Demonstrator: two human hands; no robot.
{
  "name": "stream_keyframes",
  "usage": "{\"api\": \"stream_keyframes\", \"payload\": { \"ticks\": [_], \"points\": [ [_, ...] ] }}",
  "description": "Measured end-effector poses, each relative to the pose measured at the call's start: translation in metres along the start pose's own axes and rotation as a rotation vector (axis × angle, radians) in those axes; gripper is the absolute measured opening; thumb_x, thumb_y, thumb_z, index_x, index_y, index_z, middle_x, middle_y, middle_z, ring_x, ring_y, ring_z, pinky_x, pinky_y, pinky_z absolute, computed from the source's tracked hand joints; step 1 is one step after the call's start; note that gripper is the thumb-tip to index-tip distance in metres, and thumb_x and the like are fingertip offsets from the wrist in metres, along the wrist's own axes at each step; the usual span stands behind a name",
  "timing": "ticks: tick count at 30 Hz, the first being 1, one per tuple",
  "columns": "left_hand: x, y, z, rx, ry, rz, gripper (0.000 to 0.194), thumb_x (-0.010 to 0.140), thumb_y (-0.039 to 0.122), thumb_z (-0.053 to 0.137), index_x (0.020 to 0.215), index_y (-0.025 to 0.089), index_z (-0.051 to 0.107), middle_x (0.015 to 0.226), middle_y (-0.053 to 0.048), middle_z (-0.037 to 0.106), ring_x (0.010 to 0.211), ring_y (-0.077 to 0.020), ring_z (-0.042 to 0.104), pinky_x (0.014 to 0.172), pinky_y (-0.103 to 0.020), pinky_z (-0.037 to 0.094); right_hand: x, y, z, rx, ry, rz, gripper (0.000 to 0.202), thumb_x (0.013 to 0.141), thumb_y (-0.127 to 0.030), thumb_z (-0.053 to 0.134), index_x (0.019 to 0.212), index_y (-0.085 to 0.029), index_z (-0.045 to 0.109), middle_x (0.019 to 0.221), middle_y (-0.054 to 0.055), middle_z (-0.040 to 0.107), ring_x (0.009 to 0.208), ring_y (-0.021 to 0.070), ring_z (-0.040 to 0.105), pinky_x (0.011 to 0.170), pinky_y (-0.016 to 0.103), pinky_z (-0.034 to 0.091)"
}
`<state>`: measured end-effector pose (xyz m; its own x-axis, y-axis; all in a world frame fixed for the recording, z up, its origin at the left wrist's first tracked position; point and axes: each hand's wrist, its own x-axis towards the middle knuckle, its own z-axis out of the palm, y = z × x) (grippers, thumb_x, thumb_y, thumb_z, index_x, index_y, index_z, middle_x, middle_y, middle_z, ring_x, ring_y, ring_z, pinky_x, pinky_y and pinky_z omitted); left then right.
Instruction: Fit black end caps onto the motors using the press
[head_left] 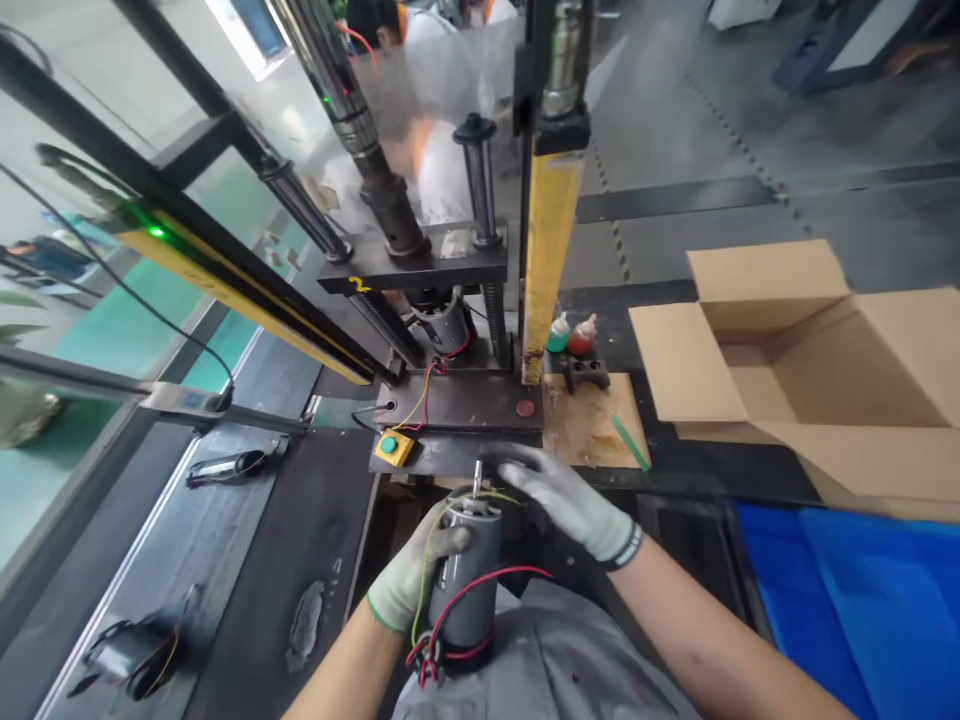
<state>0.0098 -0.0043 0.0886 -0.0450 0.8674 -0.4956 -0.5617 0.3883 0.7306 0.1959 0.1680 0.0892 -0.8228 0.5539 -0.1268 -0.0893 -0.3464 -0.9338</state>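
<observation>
My gloved left hand [420, 565] is closed around a grey cylindrical electric motor [471, 570], held upright against my lap. A metal shaft [478, 478] sticks up from its top, and red and yellow-green wires hang around its body. To the right of the shaft is my gloved right hand [566, 500], fingers stretched out and slightly blurred, with nothing visible in it. In front of me stands a press with a black plate [420, 265]. Under that plate sits another grey motor [444, 325] with red and yellow wires.
Yellow light-curtain bars [551, 240] flank the press. A yellow box with a green button [394, 447] lies front left. Right are two small bottles [580, 336], a black bracket [589, 375] and an open cardboard box [712, 360]. Motors [131, 655] lie on the left conveyor. People work beyond.
</observation>
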Motion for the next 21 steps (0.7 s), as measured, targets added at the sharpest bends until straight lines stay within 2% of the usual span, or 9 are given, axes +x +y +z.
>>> {"api": "stream_keyframes", "payload": {
  "ticks": [3,6,9,12,14,16,18,19,21],
  "points": [
    [0.005,-0.001,0.001,0.023,-0.073,-0.03,0.063,0.08,0.031,0.084,0.139,0.016,0.067,0.127,-0.014,0.077,0.112,-0.034,0.072,0.099,-0.041,0.054,0.013,0.012,0.027,0.133,0.051,0.054,0.032,0.096,-0.046,0.073,0.105,-0.016,0.079,0.1,0.006,0.077,0.092,0.0198,0.068,0.087,0.032,0.054],
    [0.008,-0.002,-0.002,0.066,-0.072,-0.067,0.061,0.082,0.031,0.084,0.138,0.016,0.067,0.129,-0.014,0.076,0.112,-0.0329,0.072,0.098,-0.039,0.054,0.013,0.024,0.038,0.276,0.155,0.116,0.029,0.092,-0.044,0.077,0.097,-0.015,0.076,0.092,0.004,0.075,0.082,0.0174,0.065,0.077,0.03,0.052],
    [0.01,-0.002,-0.002,0.088,-0.078,-0.073,0.059,0.081,0.032,0.085,0.135,0.016,0.069,0.129,-0.015,0.076,0.115,-0.0343,0.072,0.101,-0.04,0.053,0.005,0.027,0.036,0.2,0.203,0.064,0.025,0.096,-0.039,0.07,0.11,-0.018,0.076,0.106,0.005,0.076,0.094,0.0191,0.068,0.088,0.032,0.053],
    [0.01,-0.001,0.0,0.1,-0.1,-0.062,0.059,0.083,0.034,0.084,0.137,0.016,0.068,0.128,-0.015,0.077,0.116,-0.0343,0.072,0.106,-0.042,0.051,-0.01,0.028,0.028,-0.094,0.208,0.037,0.027,0.096,-0.035,0.068,0.118,-0.021,0.075,0.121,0.006,0.076,0.109,0.0224,0.068,0.1,0.035,0.051],
    [0.01,-0.001,0.001,0.11,-0.074,-0.073,0.056,0.085,0.035,0.083,0.136,0.016,0.069,0.127,-0.014,0.077,0.114,-0.0335,0.073,0.104,-0.042,0.053,-0.025,0.029,0.023,-0.296,0.235,0.095,0.018,0.094,-0.032,0.069,0.105,-0.02,0.078,0.109,0.006,0.078,0.101,0.023,0.07,0.092,0.034,0.052],
    [0.011,-0.003,-0.001,0.121,-0.023,-0.095,0.052,0.085,0.037,0.083,0.131,0.016,0.071,0.125,-0.014,0.078,0.11,-0.0326,0.074,0.098,-0.039,0.055,-0.044,0.03,0.022,-0.404,0.215,0.156,0.015,0.095,-0.03,0.066,0.092,-0.02,0.077,0.093,0.004,0.078,0.087,0.0212,0.069,0.079,0.032,0.05],
    [0.012,-0.006,-0.003,0.125,0.027,-0.108,0.048,0.085,0.038,0.083,0.127,0.015,0.073,0.124,-0.015,0.078,0.107,-0.0314,0.074,0.095,-0.038,0.055,-0.061,0.032,0.025,-0.404,0.148,0.18,0.02,0.099,-0.033,0.061,0.09,-0.021,0.076,0.087,0.003,0.076,0.082,0.0203,0.067,0.076,0.031,0.049],
    [0.013,-0.007,-0.002,0.125,0.046,-0.104,0.047,0.086,0.038,0.082,0.126,0.015,0.073,0.124,-0.015,0.077,0.107,-0.0307,0.074,0.096,-0.037,0.055,-0.069,0.033,0.027,-0.374,0.126,0.18,0.023,0.101,-0.037,0.06,0.096,-0.022,0.076,0.093,0.004,0.077,0.086,0.0214,0.068,0.079,0.033,0.051],
    [0.015,-0.008,0.001,0.118,0.061,-0.088,0.046,0.088,0.037,0.079,0.127,0.013,0.073,0.124,-0.015,0.077,0.106,-0.0299,0.073,0.098,-0.039,0.055,-0.081,0.038,0.033,-0.283,0.203,0.183,0.036,0.103,-0.052,0.055,0.11,-0.024,0.076,0.112,0.008,0.078,0.104,0.0264,0.069,0.093,0.038,0.054]
  ]
}}
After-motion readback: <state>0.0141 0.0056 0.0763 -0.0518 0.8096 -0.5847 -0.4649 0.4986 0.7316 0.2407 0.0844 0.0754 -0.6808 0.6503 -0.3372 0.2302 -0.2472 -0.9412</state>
